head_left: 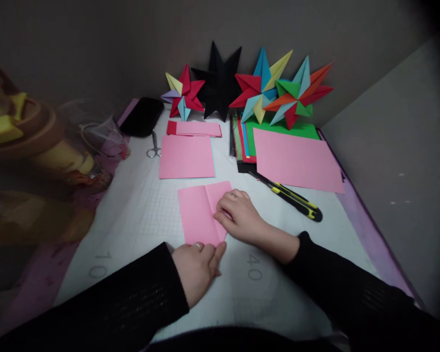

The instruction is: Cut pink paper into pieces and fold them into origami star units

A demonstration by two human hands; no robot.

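A pink sheet of paper [196, 210] with an upright crease lies before me on the gridded white cutting mat [146, 288]. My right hand [241, 215] has its fingers curled over the sheet's right edge, closed on it. Down at the lower right corner, my left hand [197, 268] is closed too, fingers together, pinching the paper's bottom edge. Its thumb is mostly hidden. Part of the sheet's right side is covered by my right hand. Just beyond the sheet lies a square pink stack of paper [187, 157], a blue edge showing beneath.
A black and yellow utility knife [297, 201] lies right of my right hand, beside a large pink sheet [297, 161] on coloured paper [302, 131]. Small scissors [154, 146] and a black phone-like object [143, 116] lie back left. Several folded paper stars [220, 85] lean on the wall.
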